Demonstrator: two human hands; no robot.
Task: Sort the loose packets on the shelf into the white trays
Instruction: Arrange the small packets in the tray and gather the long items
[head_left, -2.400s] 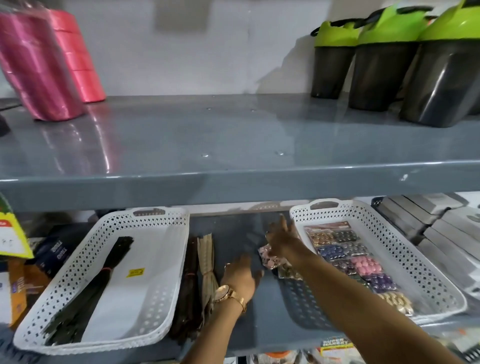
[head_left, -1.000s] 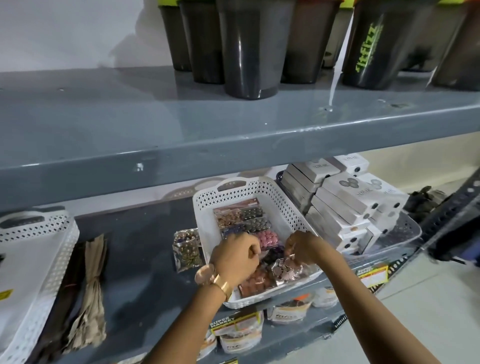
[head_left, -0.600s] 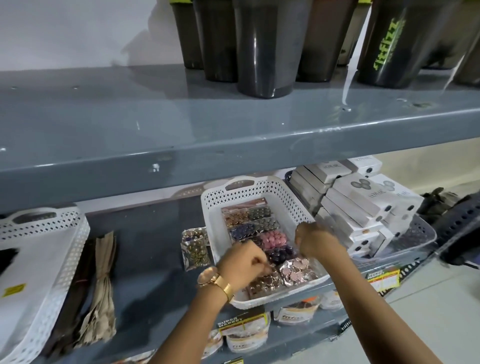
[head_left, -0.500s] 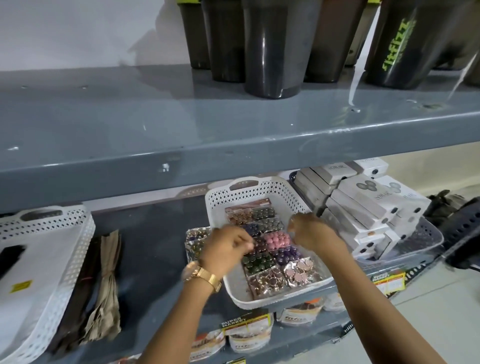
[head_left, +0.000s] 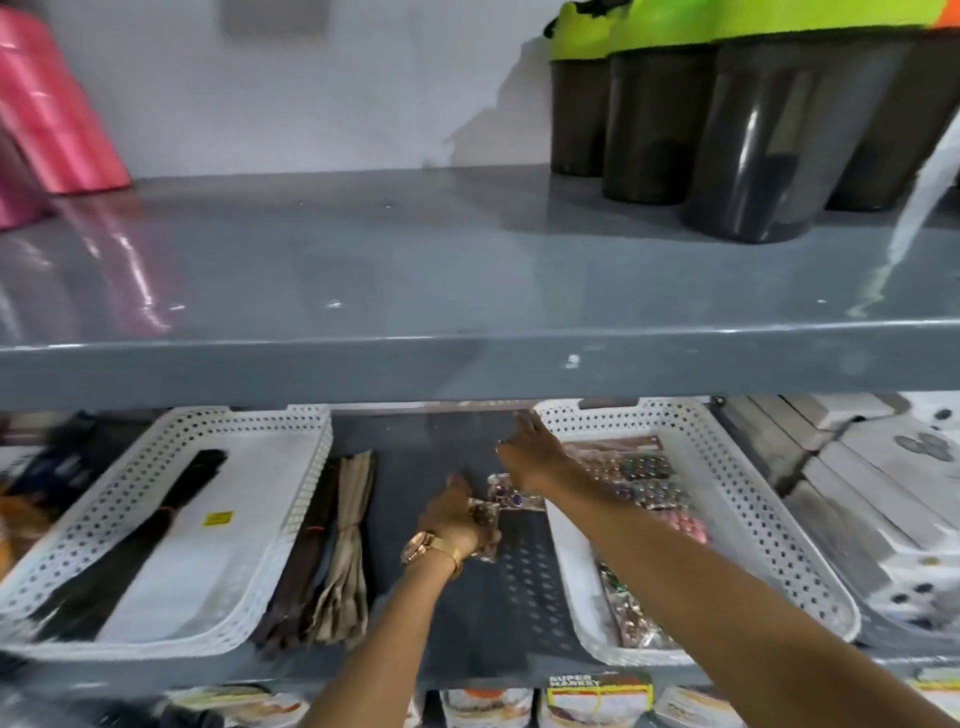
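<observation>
Two white perforated trays stand on the lower grey shelf. The right tray (head_left: 754, 525) holds several shiny packets of coloured beads (head_left: 644, 480). The left tray (head_left: 291, 499) holds a black bundle (head_left: 136, 532). In the gap between the trays, my left hand (head_left: 453, 522), with a gold watch on its wrist, is closed on a shiny bead packet (head_left: 485, 526). Another loose packet (head_left: 511, 497) lies on the shelf just behind it. My right hand (head_left: 531, 457) reaches over that packet toward the back of the shelf, fingers spread and holding nothing.
Brown and beige bundles (head_left: 340, 551) lie on the shelf beside the left tray. White boxes (head_left: 862, 483) are stacked at the right. The upper shelf (head_left: 415, 358) overhangs the trays and carries dark cups with green lids (head_left: 748, 140) and pink rolls (head_left: 52, 114). Packaged goods (head_left: 597, 696) sit on the shelf below.
The view has swung left. Both hands left the right tray and moved into the gap between the trays. My left hand has closed on a loose packet there.
</observation>
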